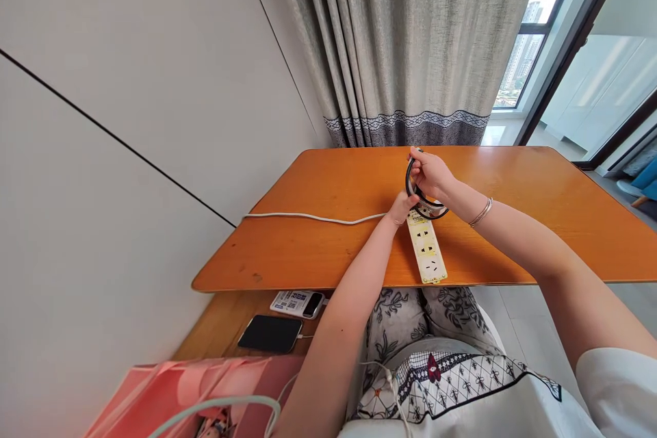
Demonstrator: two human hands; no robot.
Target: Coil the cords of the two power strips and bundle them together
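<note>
A white power strip lies on the orange wooden table, its near end close to the front edge and rows of sockets facing up. Above its far end is a loop of black cable. My right hand pinches the top of this loop between closed fingers. Lower on the loop, beside the far end of the strip, my left hand is closed with its thumb against the black cable. Its other fingers are mostly hidden, and so is whatever lies under the loop.
A white cord runs left across the table from behind my left hand. Below the front edge, at left, lie a black phone and a white power bank near a pink bag. A grey curtain hangs behind.
</note>
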